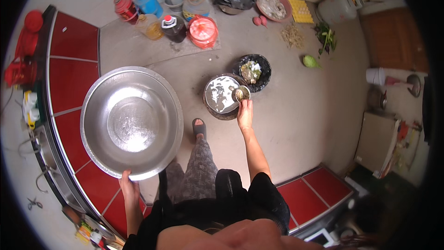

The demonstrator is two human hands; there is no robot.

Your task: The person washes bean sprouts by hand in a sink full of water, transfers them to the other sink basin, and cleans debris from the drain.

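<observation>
My left hand [130,186] grips the near rim of a large, shiny metal basin [132,76], thumb over the edge. Only a wet sheen shows on the basin's inside; it is tilted toward the view. Farther off, my right hand [245,113] is closed on the near side of a small round metal cup [241,93]. That cup is over the right part of a dark bucket [222,115] filled with liquid that reflects light. Touching the bucket's far right is a black-lined bin [266,81] with food scraps inside.
Red-fronted cabinets [74,85] with a sink [51,153] run along the left. Thermoses, bottles and a red plastic bag [203,31] stand at the back wall. Toward the back right are a pink basin [286,11], an egg tray [300,11], greens [326,37], a cabbage [311,61] and a gas cylinder [337,7].
</observation>
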